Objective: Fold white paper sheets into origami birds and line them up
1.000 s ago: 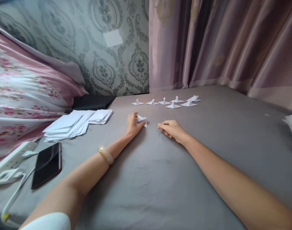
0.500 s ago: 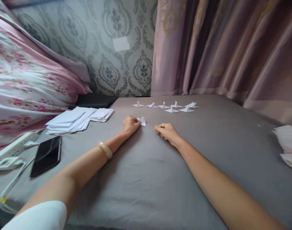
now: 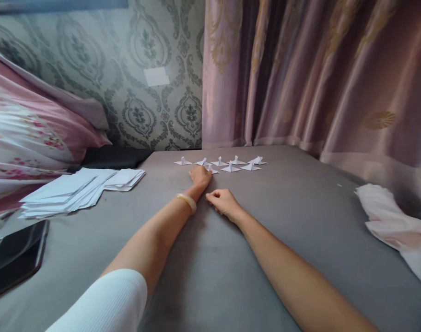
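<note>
At the front of a group of small folded white paper figures (image 3: 230,168), my left hand (image 3: 201,176) is closed on another folded paper figure (image 3: 212,170). My fingers cover part of that figure, and its flat white edge shows to their right. A pale bangle (image 3: 187,201) is on my left wrist. Closer to me, my right hand (image 3: 226,203) rests on the grey sheet with its fingers curled and thumb against the index finger. Nothing shows in it. The other figures stand in two loose rows, each with a raised point and flat wings.
A stack of white paper sheets (image 3: 68,191) lies at the left, with a black flat item (image 3: 114,158) behind it. A phone (image 3: 19,256) is at the lower left. Crumpled pale cloth (image 3: 386,216) lies at the right. Curtains (image 3: 283,74) hang behind the grey surface (image 3: 293,212).
My left hand has carried the folded paper figure forward and right, to the front of the other figures. My right hand stays curled near the middle. The view has turned right.
</note>
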`<state>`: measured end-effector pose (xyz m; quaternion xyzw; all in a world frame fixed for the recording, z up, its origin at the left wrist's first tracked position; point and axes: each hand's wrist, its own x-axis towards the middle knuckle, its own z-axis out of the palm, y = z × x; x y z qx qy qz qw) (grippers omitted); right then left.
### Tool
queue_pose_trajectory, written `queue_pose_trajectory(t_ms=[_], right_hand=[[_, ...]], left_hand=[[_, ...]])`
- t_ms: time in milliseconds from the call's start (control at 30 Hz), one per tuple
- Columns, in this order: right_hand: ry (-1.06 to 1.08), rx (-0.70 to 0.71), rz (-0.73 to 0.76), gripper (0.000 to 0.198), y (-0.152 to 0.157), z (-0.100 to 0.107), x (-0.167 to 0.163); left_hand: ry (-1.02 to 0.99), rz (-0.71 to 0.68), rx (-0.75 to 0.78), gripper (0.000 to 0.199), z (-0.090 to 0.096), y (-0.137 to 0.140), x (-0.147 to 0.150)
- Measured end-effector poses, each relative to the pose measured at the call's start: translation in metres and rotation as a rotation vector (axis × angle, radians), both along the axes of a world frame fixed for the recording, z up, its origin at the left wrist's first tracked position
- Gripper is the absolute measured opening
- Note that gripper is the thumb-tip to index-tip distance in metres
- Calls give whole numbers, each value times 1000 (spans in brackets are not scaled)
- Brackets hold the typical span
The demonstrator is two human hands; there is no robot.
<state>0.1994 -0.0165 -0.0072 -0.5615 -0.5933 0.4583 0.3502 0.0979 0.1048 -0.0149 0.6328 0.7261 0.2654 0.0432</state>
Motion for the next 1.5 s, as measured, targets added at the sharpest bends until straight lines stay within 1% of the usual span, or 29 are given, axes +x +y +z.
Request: queue_pose_trajectory(t_ms=[100,233,400,600,900,1200,1267,1333,1400,1500], right_hand=[[-10,2,4,21,0,1,0],[-28,19,6,20,2,-2,0],[-48,51,19,21,5,-6,1],[-59,62,21,21,5,-5,2],[-51,49,25,21,4,-5,2],[-11,-19,25,20,0,1,2],[-3,-24,24,19,-1,2,3],[0,-29,18,19,-2,3,3],[1,-36,12,19,-3,5,3],[10,-40,10,19,-5,7,3]], left_hand=[[14,10,19,28,-3,8,4],[30,-3,46,27,-6,14,3],[14,-20,55,28,-9,15,1],[-19,-13,44,28,-9,15,1],[-77,-30,61,28,-11,16,-1],[-200,-29,88,27,-12,16,-7],[-237,-40,100,29,-13,15,-15],[-270,-56,111,27,-14,11,-31],[-290,-55,125,25,-14,4,-57],[-291,-3,177,22,-12,-12,-109]])
